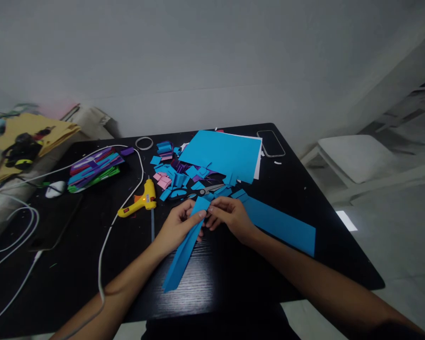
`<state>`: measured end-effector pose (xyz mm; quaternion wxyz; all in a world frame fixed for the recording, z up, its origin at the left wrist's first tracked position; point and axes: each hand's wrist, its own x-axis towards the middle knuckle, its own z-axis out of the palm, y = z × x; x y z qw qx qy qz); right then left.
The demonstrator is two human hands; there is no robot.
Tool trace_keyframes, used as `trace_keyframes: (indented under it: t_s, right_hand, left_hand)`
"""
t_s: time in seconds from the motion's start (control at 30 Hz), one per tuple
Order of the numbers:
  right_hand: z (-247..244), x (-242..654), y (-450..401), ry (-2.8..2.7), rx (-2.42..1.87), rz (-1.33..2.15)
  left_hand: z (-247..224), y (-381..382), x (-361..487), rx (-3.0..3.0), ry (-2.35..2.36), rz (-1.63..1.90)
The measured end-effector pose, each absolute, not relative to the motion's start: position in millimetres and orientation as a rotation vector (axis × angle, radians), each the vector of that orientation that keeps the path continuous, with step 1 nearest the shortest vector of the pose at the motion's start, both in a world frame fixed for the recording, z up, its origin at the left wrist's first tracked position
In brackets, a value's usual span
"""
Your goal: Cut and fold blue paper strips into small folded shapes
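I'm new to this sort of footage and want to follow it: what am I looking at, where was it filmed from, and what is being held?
There is no machine here, just a person's two bare hands. The single picture comes from a camera worn on the head, looking forward and down.

The left hand holds a blue strip near its upper end. The right hand is at that same end; whether it pinches the strip is hard to tell.

On the black table lie a yellow glue gun, scissors, small coloured pieces, a large blue sheet and, farther left, a colourful bundle.
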<state>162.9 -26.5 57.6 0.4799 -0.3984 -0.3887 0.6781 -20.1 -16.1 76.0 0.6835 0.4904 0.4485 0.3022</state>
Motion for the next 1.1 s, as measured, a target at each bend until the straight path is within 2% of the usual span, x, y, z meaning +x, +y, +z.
trace_keyframes:
  t_s: [1.1]
  right_hand:
    - [58.5,165.7,-27.3,-1.193,-1.029,1.427]
  left_hand:
    - [80.1,-13.6,-27.4,1.076,0.919,0.509]
